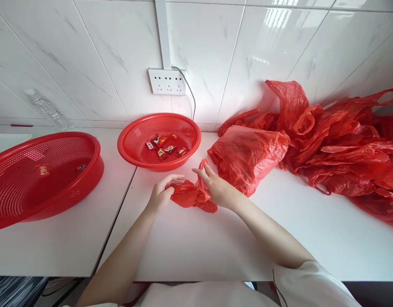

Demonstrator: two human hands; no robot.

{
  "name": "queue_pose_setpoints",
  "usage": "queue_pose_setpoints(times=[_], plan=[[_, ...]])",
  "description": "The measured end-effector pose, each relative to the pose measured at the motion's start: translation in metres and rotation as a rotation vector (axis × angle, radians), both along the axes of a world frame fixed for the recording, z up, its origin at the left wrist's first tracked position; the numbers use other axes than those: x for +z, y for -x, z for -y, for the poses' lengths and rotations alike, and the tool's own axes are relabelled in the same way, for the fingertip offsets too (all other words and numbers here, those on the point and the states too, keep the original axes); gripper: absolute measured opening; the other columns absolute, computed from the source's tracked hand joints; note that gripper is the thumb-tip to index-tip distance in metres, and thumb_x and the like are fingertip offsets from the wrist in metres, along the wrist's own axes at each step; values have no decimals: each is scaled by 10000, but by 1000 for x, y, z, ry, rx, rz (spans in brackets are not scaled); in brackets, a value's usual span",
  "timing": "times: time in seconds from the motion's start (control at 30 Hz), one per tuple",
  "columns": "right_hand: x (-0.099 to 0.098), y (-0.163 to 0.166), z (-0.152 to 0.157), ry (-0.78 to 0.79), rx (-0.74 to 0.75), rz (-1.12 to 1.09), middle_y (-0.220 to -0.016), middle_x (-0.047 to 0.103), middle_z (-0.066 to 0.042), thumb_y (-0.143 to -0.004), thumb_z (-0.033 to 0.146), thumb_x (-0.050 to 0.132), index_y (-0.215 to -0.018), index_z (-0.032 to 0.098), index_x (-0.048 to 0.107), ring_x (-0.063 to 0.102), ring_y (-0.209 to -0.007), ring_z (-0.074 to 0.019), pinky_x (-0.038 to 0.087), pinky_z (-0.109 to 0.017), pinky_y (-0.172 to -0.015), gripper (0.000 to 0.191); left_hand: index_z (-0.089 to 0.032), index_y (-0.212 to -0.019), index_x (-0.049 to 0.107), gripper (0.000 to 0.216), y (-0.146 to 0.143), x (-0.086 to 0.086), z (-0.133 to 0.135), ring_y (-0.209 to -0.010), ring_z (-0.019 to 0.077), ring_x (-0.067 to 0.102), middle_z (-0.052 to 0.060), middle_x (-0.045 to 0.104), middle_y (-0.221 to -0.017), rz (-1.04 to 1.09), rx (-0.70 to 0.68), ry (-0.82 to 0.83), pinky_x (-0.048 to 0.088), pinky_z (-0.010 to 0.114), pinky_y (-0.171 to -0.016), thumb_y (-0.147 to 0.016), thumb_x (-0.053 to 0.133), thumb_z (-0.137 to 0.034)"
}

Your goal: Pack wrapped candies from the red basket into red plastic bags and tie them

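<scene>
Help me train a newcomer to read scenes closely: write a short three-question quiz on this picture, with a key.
1. What do the left hand and the right hand both touch?
2. True or false: the wall socket panel is higher than the basket just beyond the hands.
3. Where do the most small wrapped packets show?
A) The far-left basket
B) The basket just beyond the hands
C) The tabletop

Key:
1. A crumpled red plastic bag
2. True
3. B
</scene>
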State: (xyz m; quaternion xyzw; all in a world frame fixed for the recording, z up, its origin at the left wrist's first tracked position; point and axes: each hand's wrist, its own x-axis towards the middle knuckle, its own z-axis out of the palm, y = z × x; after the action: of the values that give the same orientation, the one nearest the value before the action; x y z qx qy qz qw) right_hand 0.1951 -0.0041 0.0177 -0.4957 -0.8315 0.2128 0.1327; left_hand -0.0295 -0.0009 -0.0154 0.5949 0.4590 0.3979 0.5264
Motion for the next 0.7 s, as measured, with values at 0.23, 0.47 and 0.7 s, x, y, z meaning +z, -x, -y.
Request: queue_pose_setpoints(times=[0.23,0.47,0.7], plan=[[-20,-19,-29,3,-307,301,-1214,601,-185,-928,303,513,-1295,169,537,563,-1172,-312,417,-486,-977,391,-215,-1289,541,651,23,12,-9,-1228,240,554,78,563,-1359,-158,-148,-37,466,406,-1027,-665,461,-47],[16,-56,-25,-123,-267,-55,-989,699,-16,-959,345,441,-1279,289,481,658,-837,-172,475,-269,-718,328,-225,-1183,638,384,36,63,-7,-1223,231,534,59,625,-1231,-141,-102,-464,390,413,-1085,-850,473,-127],[2,-106,-47,-196,-733,334,-1060,654,-127,-850,457,580,-1312,224,472,626,-945,-303,453,-359,-707,529,-273,-1229,628,337,-19,80,2,-1138,181,585,26,644,-1237,-389,-347,-420,449,309,-979,-979,404,-294]])
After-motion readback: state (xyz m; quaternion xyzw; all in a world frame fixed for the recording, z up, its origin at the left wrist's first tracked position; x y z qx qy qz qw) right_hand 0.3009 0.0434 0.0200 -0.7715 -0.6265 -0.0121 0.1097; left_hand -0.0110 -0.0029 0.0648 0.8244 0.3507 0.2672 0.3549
